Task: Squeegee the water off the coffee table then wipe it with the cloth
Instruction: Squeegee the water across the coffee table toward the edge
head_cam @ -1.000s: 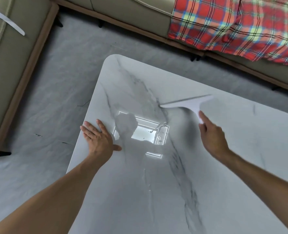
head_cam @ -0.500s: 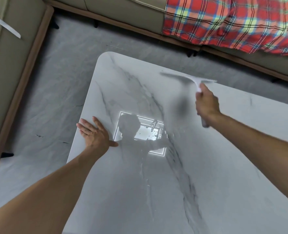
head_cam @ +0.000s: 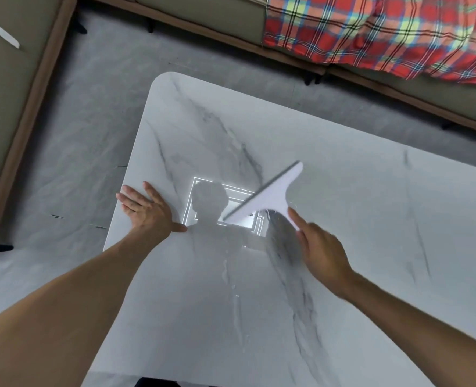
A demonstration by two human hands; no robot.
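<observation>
A single wide-angle camera on the head looks steeply down, close over the coffee table, facing the floor and sofa beyond

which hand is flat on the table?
The left hand, palm down with fingers straight, near the left edge of the coffee table. The right hand grips the white squeegee by its handle.

The squeegee looks smeary, so I cannot tell if its edge touches the table. The end of its handle is hidden inside the right hand. The table runs off the right and bottom edges. The checked blanket is cut off at the top and right. A dark thing at the bottom edge is too cut off to name.
</observation>
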